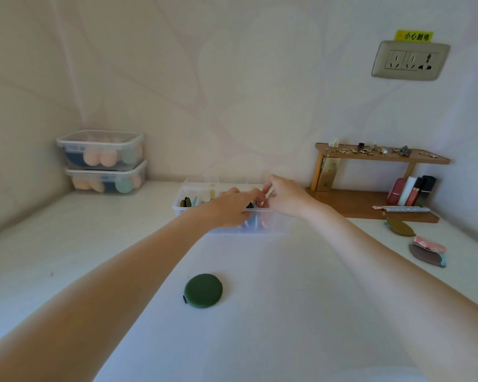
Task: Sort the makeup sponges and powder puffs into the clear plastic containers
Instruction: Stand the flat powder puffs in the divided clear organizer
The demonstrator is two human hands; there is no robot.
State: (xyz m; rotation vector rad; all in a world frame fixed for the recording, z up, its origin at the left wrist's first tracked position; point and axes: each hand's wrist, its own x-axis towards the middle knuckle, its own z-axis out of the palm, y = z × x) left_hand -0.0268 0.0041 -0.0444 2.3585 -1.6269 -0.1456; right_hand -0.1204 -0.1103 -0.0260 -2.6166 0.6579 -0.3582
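A clear divided container (pixel 276 226) stands mid-table with several puffs upright inside, dark ones at its left end (pixel 187 202) and blue and pink ones at the front. Both hands reach into it. My left hand (pixel 229 208) lies over the middle compartments, fingers bent down among the puffs. My right hand (pixel 283 197) meets it from the right, fingertips pinched together at a small dark item; what either hand holds is hidden. A round dark green powder puff (pixel 203 290) lies flat on the table nearer to me.
Two lidded clear boxes (pixel 102 161) with orange and green sponges are stacked in the back left corner. A wooden shelf (pixel 370 205) with lipsticks and trinkets stands at the right. An olive puff (pixel 400 226) and small pouches (pixel 428 252) lie near the right edge.
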